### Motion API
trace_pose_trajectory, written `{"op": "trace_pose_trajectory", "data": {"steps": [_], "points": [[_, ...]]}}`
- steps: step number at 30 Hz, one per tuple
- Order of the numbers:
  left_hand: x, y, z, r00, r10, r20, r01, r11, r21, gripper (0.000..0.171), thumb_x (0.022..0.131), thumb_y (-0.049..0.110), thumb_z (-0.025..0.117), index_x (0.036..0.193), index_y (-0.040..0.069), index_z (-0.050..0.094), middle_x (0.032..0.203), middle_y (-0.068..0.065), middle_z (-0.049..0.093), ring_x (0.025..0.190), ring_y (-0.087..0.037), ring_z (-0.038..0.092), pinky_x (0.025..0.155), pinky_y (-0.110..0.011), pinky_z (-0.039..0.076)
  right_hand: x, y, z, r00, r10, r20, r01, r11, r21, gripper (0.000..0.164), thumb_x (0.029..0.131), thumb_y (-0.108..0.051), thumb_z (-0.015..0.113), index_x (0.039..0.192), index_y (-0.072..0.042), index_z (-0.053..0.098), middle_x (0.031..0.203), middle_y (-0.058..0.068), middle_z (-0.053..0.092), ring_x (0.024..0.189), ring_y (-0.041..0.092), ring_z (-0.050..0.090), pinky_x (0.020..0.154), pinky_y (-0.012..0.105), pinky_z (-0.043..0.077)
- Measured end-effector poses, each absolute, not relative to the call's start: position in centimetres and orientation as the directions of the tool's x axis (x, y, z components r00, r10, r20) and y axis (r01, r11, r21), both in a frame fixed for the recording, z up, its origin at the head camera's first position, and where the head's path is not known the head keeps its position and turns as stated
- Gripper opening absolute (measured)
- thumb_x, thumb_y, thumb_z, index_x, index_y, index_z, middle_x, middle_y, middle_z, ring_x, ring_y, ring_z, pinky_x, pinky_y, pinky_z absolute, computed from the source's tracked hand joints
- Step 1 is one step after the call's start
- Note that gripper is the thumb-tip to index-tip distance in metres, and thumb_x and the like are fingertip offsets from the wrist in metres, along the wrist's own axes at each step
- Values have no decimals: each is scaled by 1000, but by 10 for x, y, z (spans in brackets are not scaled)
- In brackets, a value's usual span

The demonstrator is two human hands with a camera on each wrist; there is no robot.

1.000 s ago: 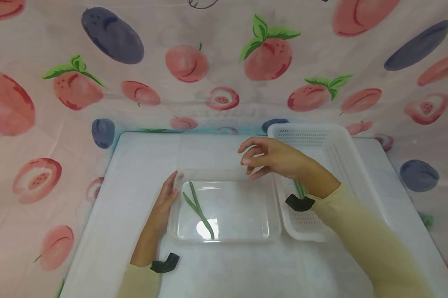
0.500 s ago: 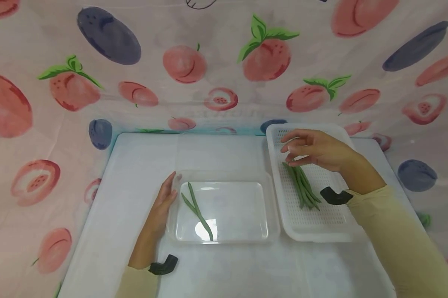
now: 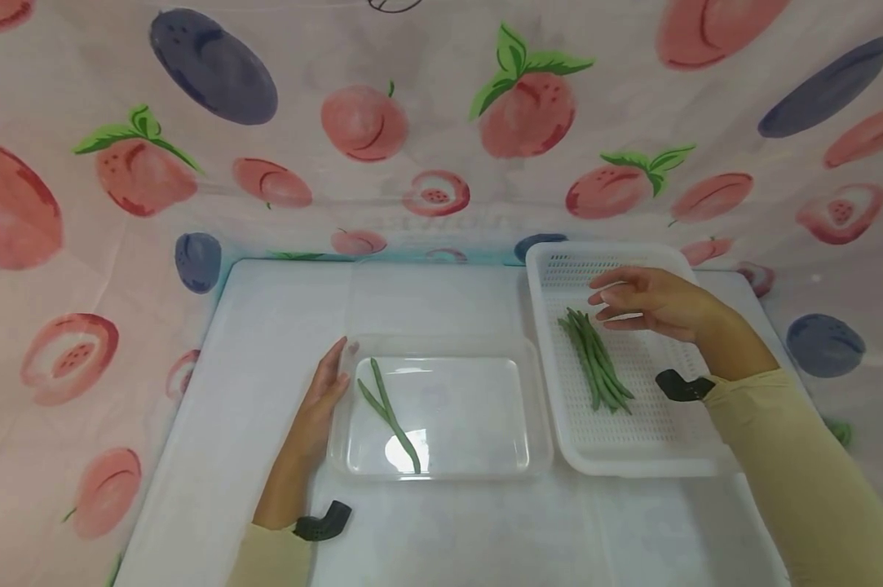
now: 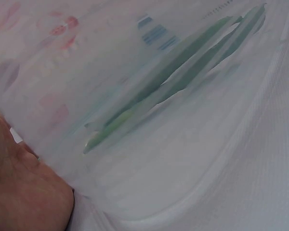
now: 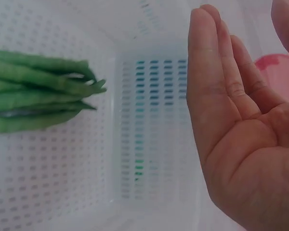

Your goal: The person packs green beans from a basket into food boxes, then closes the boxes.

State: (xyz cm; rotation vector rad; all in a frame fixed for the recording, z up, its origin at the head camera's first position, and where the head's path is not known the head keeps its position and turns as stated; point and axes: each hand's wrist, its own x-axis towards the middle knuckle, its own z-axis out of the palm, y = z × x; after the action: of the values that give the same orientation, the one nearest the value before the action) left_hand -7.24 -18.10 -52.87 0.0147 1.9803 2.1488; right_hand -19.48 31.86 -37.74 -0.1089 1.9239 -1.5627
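My left hand (image 3: pixel 320 403) rests along the left side of a clear plastic container (image 3: pixel 540 424), its fingers straight against the outer wall. Inside the container lie two green beans (image 3: pixel 393 416), crossing in a Y shape; through the cloudy wall the left wrist view also shows these beans (image 4: pixel 183 72). My right hand (image 3: pixel 650 300) hovers over the white perforated basket (image 3: pixel 573 448), fingers loosely bent and holding nothing. A bundle of several green beans (image 3: pixel 595 359) sits in that basket, just left of and below the hand. In the right wrist view the palm (image 5: pixel 250 159) faces the bean bundle (image 5: pixel 38 89) across a gap.
Container and basket stand side by side on a white table (image 3: pixel 426 530). Behind rises a pink cloth (image 3: pixel 434 122) printed with peaches and plums. Each wrist wears a black camera mount (image 3: pixel 324 522). Something green (image 3: pixel 840 432) shows past the right table edge.
My right hand has moved right, from above the clear container's far corner to above the basket, uncovering the bean bundle there. The left hand and the two beans in the container stay put.
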Motion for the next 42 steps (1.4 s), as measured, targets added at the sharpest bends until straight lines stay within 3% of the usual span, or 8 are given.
{"op": "trace_pose_trajectory", "data": {"steps": [7,16,25,33,38,42], "points": [[-72,-180,-528,-976,172,-136,-149,-62,987,57,110,33,40,163,31,20,172,12,13,161,-23,3,123,-67,11,-198,334,-397,-786,-387,-482,390,293,-873,27,105,-11,56,131,-4,53,115,-2,71,107,18,72,91,29,60],[-72,-179,-528,-978,156,-139,-147,-42,988,57,109,34,41,163,33,21,171,12,18,161,-21,4,125,-66,9,-201,345,-418,-772,-338,-538,406,389,-827,49,104,-17,61,141,8,42,118,-4,72,109,16,70,93,28,59],[-73,-180,-529,-978,154,-142,-149,-38,988,56,110,33,40,163,33,22,171,11,18,161,-22,3,124,-66,8,-202,349,-442,-747,-264,-610,467,445,-764,59,100,-23,68,145,6,43,117,-5,71,108,11,69,98,32,57],[-73,-180,-531,-977,154,-148,-155,-35,987,55,110,32,40,162,36,23,171,13,18,161,-20,4,125,-66,8,-202,349,-452,-755,-230,-615,435,527,-730,62,100,-25,67,146,7,41,121,0,66,107,10,67,100,33,56],[-72,-180,-529,-977,150,-151,-158,-36,987,55,110,32,41,162,36,23,171,12,19,161,-21,4,125,-65,7,-202,345,-460,-759,-206,-618,411,584,-700,67,99,-33,68,147,6,43,129,7,64,107,9,66,100,34,56],[-72,-180,-528,-977,150,-153,-160,-30,987,55,110,32,41,162,35,24,171,12,18,161,-21,3,125,-66,7,-201,344,-466,-763,-184,-620,401,619,-676,71,96,-40,71,146,4,46,127,6,66,106,9,65,97,31,57]]}}
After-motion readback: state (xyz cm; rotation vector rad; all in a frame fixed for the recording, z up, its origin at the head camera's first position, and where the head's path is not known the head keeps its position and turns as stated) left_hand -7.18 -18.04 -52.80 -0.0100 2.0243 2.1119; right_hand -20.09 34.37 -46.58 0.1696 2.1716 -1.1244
